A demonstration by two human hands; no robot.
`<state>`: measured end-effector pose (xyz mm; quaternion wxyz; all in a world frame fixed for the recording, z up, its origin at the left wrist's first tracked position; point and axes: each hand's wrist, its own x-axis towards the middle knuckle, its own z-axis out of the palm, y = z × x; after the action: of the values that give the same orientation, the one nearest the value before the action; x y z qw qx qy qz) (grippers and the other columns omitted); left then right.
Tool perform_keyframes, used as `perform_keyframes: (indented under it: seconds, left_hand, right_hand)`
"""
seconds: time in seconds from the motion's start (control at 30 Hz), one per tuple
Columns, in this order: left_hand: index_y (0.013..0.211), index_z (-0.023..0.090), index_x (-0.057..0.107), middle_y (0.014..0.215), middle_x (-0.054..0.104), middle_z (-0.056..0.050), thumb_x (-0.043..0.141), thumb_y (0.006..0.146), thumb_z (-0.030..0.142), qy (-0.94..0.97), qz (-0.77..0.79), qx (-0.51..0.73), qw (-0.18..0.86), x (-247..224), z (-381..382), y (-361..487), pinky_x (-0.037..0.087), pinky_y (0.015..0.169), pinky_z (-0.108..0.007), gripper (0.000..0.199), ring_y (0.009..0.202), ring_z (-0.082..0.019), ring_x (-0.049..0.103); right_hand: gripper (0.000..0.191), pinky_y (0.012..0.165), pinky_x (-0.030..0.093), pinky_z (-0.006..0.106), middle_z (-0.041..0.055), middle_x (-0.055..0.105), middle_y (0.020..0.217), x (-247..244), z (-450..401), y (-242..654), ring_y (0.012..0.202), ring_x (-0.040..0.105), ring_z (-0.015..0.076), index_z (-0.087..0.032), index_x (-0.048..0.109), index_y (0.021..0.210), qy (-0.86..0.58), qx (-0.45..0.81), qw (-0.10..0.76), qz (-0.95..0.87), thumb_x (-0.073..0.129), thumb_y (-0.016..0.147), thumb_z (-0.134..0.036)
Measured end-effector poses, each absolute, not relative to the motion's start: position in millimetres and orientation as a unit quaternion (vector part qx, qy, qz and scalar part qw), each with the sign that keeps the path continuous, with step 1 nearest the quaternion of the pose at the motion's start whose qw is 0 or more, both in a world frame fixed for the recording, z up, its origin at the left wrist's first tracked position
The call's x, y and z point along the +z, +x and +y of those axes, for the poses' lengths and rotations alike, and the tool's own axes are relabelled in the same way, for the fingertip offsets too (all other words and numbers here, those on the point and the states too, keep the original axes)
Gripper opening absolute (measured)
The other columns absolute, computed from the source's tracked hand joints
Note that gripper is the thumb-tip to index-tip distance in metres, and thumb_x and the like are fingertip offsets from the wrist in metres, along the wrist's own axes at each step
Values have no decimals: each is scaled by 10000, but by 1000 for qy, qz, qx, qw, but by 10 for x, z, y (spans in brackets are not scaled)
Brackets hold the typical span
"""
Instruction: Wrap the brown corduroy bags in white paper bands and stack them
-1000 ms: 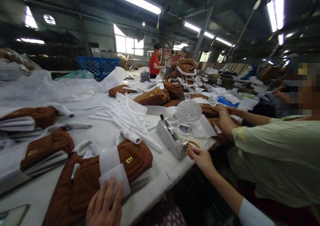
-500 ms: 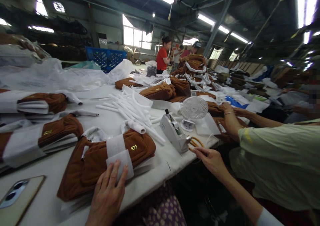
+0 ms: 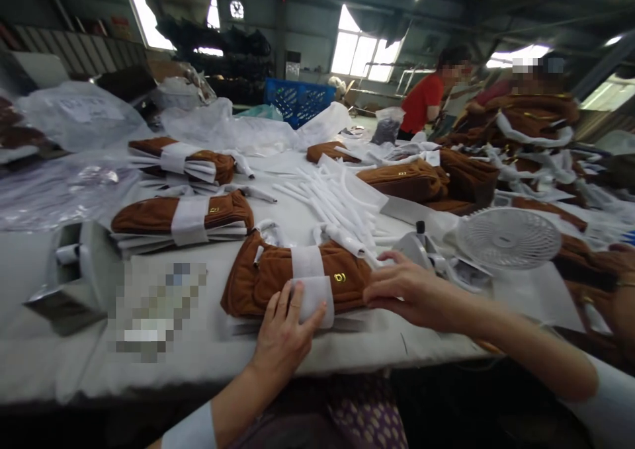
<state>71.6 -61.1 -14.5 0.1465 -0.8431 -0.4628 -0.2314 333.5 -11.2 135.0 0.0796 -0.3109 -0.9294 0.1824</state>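
A brown bag (image 3: 270, 264) with a gold-coloured emblem lies in front of me, a white wrapping band (image 3: 307, 260) around its middle. My left hand (image 3: 286, 333) rests on the band's loose lower end with its fingers spread, pressing it against the bag. At the bag's right end is my right hand (image 3: 411, 293), thumb and fingers drawn together in a pinch; whatever is between them is too small to make out. Behind that hand stands a grey-white tape dispenser (image 3: 411, 245), partly hidden by it.
White paper tubes (image 3: 330, 201) lie behind the bag. A white fan (image 3: 508, 237) stands to the right, near a co-worker's hand (image 3: 624, 264). Two wrapped bags, one a brown bag (image 3: 149, 217), lie left. A grey metallic holder (image 3: 82, 270) and a blurred-out flat object (image 3: 159, 310) are nearer.
My right hand has moved left from the tape dispenser's front to the bag's right end. My left hand stays on the wrapping band. The view has turned left.
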Motion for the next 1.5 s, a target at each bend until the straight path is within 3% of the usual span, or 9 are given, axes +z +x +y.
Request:
perform_keyframes:
  seconds: [0.2,0.5,0.73,0.93,1.07,1.17,1.37,1.43,1.5]
  left_hand:
    - [1405,422,444,1502,405,-141,705,821,271,-831,-484,-232,146,-175,-622,733,369,1057,-488,657,1378,-384,379]
    - [1454,398,358,1469,440,-172,737,794,314,-821,-486,-257,151,-256,-593,741,399,1043,-503,766,1335,-394,438]
    - [1481,389,311,1425,495,-188,710,821,313,-816,-491,-266,154,-326,-591,756,406,1044,-489,775,1312,-364,480]
    - [1470,382,356,1419,503,-187,703,817,328,-813,-479,-290,160,-371,-569,751,403,1044,-488,741,1328,-360,464]
    - [1465,377,372,1417,509,-179,692,822,355,-818,-468,-291,162,-407,-551,745,401,1042,-473,719,1338,-351,454]
    - [1456,379,390,1398,531,-173,690,821,370,-815,-467,-301,168,-412,-543,729,403,1036,-463,703,1336,-351,457]
    - [1437,369,435,1380,557,-163,683,830,390,-813,-455,-314,184,-411,-469,767,431,1012,-444,656,1315,-339,491]
    - [1403,383,475,1423,533,-121,680,842,380,-778,-459,-374,210,-505,-445,857,424,1037,-432,598,1327,-303,487]
    - [1343,414,531,1452,515,-43,682,849,340,-698,-474,-487,226,-654,-426,968,375,1108,-415,522,1342,-248,479]
  right_hand:
    - [216,930,284,367,2,666,725,1456,412,2610,698,567,139,-194,691,723,-186,122,-59,-973,570,901,-173]
    - [282,970,272,383,9,666,674,1086,747,2233,653,540,148,-199,651,597,-124,63,-107,-985,581,802,-19]
    - [54,796,345,311,-6,662,637,1096,966,2073,597,543,138,-193,700,858,-93,96,-146,-980,708,823,-153]
    - [265,746,385,270,17,650,620,1056,1219,2039,678,574,161,-238,656,602,-159,246,-112,-949,760,802,-378]
    - [333,640,359,250,22,661,712,879,1679,2167,652,563,153,-185,696,802,-171,174,-166,-955,757,777,-512]
    - [439,617,357,240,43,676,803,764,1928,2346,692,591,168,-157,688,941,-292,138,-133,-937,784,741,-536]
    - [312,870,454,340,103,708,981,748,1162,2502,939,647,234,-177,680,1097,-399,126,78,-905,504,980,-406]
    - [360,963,452,400,154,674,1172,673,721,2506,1089,623,279,-159,644,1216,-423,128,74,-894,508,969,-383]
    - [572,1090,375,495,222,468,1447,510,403,2535,1341,443,355,-101,501,1412,-433,122,59,-891,537,938,-418]
